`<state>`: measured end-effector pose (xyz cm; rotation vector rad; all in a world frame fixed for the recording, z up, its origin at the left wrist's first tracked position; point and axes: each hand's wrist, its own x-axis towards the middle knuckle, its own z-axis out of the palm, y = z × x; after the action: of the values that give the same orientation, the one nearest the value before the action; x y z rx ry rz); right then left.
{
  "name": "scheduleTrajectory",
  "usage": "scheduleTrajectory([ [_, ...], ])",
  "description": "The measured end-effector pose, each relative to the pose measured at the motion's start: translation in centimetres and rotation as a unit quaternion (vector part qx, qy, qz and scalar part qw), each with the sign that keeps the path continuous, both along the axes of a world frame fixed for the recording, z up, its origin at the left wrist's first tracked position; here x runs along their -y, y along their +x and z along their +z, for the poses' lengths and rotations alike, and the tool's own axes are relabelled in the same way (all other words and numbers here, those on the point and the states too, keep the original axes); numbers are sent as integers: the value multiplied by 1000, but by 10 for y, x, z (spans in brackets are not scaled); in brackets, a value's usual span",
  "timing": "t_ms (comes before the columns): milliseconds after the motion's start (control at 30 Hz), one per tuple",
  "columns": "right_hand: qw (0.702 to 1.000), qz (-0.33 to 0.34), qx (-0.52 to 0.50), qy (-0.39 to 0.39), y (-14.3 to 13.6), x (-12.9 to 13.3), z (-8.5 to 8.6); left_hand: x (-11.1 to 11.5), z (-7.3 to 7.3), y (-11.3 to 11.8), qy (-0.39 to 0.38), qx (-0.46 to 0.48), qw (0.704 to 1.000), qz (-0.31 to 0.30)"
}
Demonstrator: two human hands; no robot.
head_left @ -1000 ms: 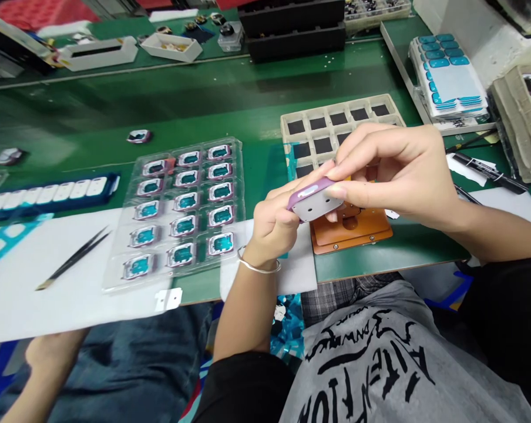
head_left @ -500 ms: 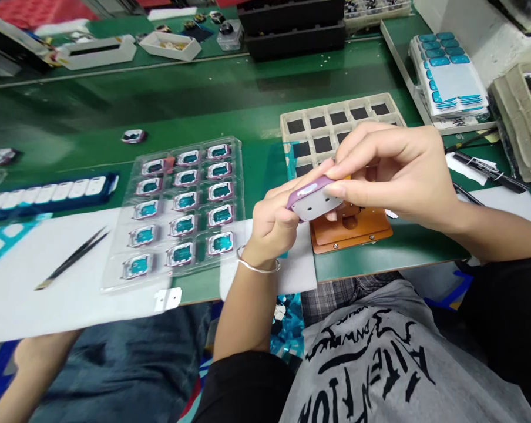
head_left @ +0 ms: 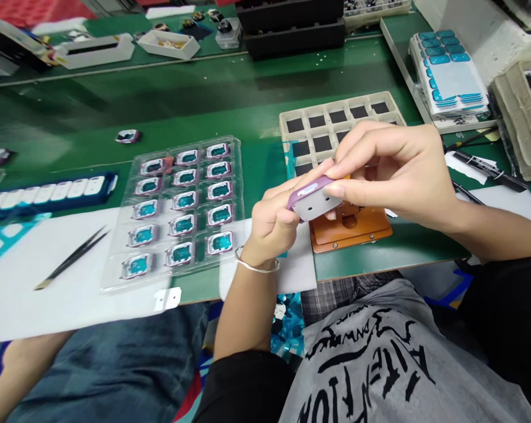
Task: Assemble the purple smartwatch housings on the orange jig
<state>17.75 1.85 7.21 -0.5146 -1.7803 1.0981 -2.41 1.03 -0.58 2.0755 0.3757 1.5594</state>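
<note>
Between left hand (head_left: 272,226) and right hand (head_left: 397,173), both pinching: a purple-edged, white-faced rounded case (head_left: 317,201).
Beneath them, a flat orange plate (head_left: 356,236).

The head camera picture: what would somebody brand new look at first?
Probably the purple-and-white case, just right of the picture's middle, held between the left hand and right hand. Next, perhaps the clear plastic tray to the left, with its rows of purple-rimmed frames, mostly teal inside. The orange fixture stands out too, partly hidden behind the hands.
</note>
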Motion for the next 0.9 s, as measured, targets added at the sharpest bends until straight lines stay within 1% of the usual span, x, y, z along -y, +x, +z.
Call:
scheduleTrajectory([
  [100,1000,1,4,0,0,0,0,-1,0,0,20,-6,1000,-3],
  [300,1000,1,25,1,0,0,-1,-1,1,2,32,-10,999,-5],
  [367,999,-5,31,15,0,-1,-1,0,1,3,21,-5,1000,-8],
  [433,998,-21,39,38,0,-2,-1,1,4,6,-23,11,999,-31],
  [467,997,-36,45,55,-1,-3,-2,2,6,8,-61,31,996,-49],
  [533,989,-77,61,108,-2,-5,-3,3,11,12,-147,92,981,-85],
  [567,981,-99,74,146,-2,-6,-4,4,14,14,-185,126,970,-97],
  [633,957,-137,97,235,-3,-8,-7,7,19,16,-228,170,954,-100],
  [700,930,-154,105,318,-4,-8,-9,10,20,16,-249,168,951,-79],
  [767,911,-166,105,362,-3,-8,-10,13,19,14,-268,140,952,-51],
  [833,904,-177,104,375,-3,-7,-11,14,15,11,-264,115,957,-34],
  [900,909,-184,110,358,-4,-5,-11,11,9,9,-232,101,967,-27],
])
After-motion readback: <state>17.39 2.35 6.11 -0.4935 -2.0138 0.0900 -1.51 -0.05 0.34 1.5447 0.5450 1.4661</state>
